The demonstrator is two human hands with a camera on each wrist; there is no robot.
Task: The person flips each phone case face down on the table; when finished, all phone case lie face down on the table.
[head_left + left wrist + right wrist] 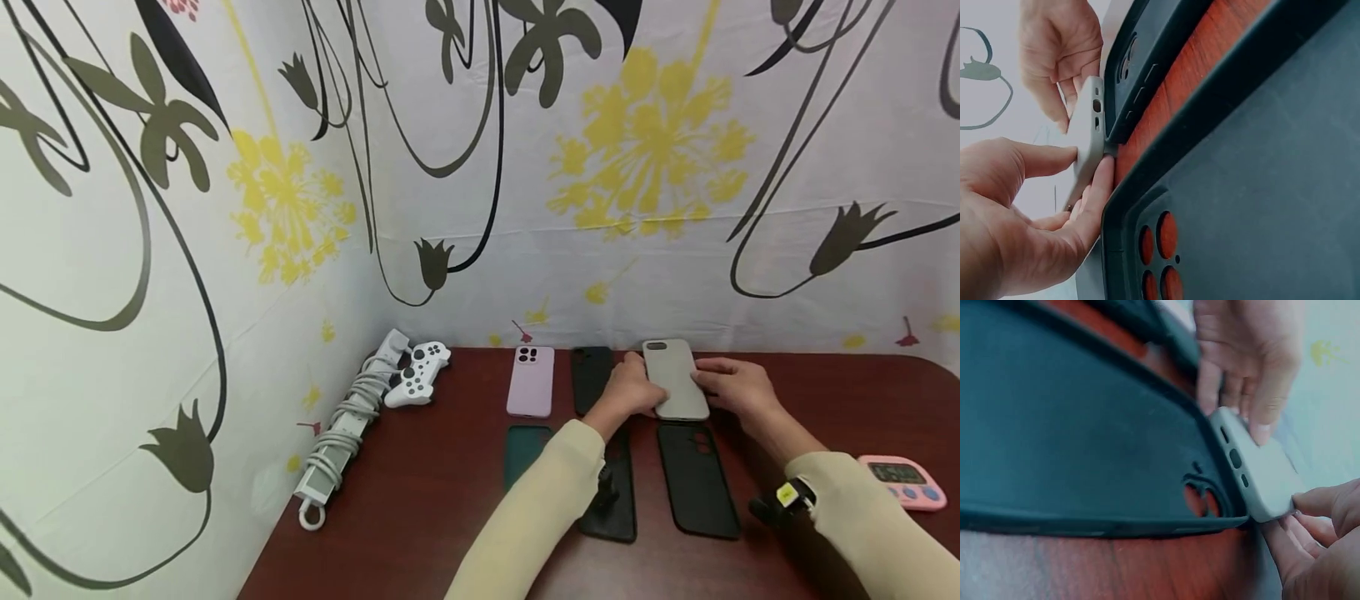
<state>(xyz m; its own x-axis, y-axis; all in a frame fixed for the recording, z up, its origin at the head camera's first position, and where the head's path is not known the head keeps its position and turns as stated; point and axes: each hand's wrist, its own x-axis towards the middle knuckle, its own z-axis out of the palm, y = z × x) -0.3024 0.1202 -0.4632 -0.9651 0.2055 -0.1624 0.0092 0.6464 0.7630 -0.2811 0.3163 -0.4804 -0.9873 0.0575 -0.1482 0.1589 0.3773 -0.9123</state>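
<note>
A light grey phone case point(677, 385) lies at the back of the table between my two hands, its camera cutout at the far end. My left hand point(628, 387) pinches its left edge, with thumb on top and fingers along the side in the left wrist view. On the opposite edge, my right hand point(738, 388) pinches the case between thumb and fingers. Directly in front of it is a black phone case point(699, 483), its hollow side up in the right wrist view. Another black case point(618, 504) lies to the left, partly covered by my left sleeve.
Left of my hands are a dark case point(590, 375), a lilac case point(531, 387) and a teal case point(525, 450). A white game controller point(418, 375) and a cord-wrapped power strip point(347, 429) lie farther left. A pink timer point(902, 482) sits at right. Patterned cloth hangs behind.
</note>
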